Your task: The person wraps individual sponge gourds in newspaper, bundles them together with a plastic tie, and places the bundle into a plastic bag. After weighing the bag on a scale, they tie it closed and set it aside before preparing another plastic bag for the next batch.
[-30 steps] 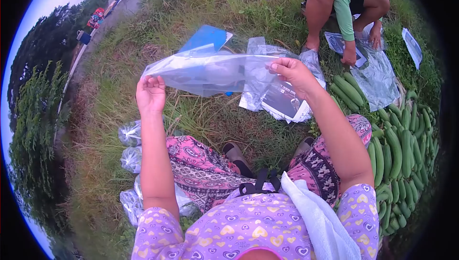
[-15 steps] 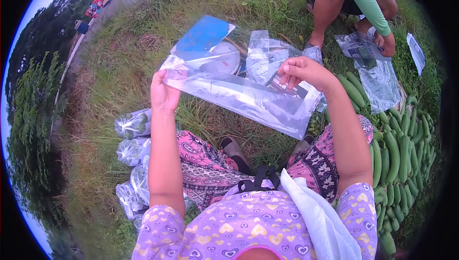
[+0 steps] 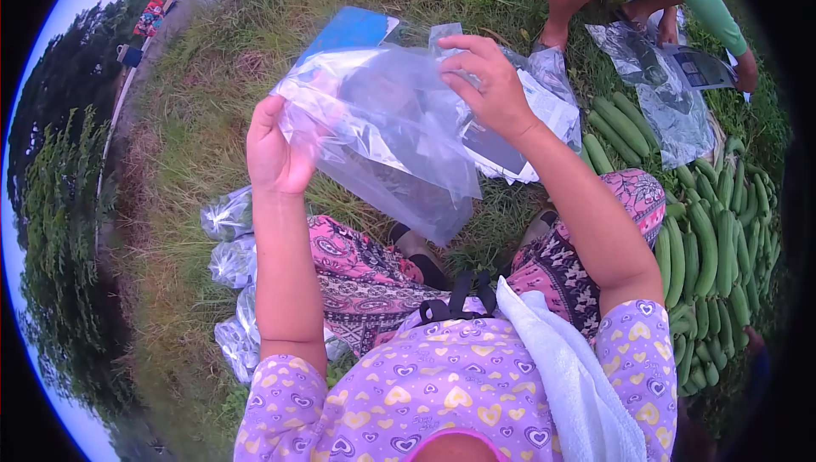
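Since half a second ago the clear plastic bag has risen and bunched, no longer stretched flat in a long band, and the two hands have drawn closer. In the head view, the left hand grips its left edge and the right hand pinches its top edge. The bag hangs before the chest, its long axis slanting from upper left down to lower right. Green gourds lie on the grass to the right, and filled bags lie to the left.

One clear bag, one blue board (partly hidden)
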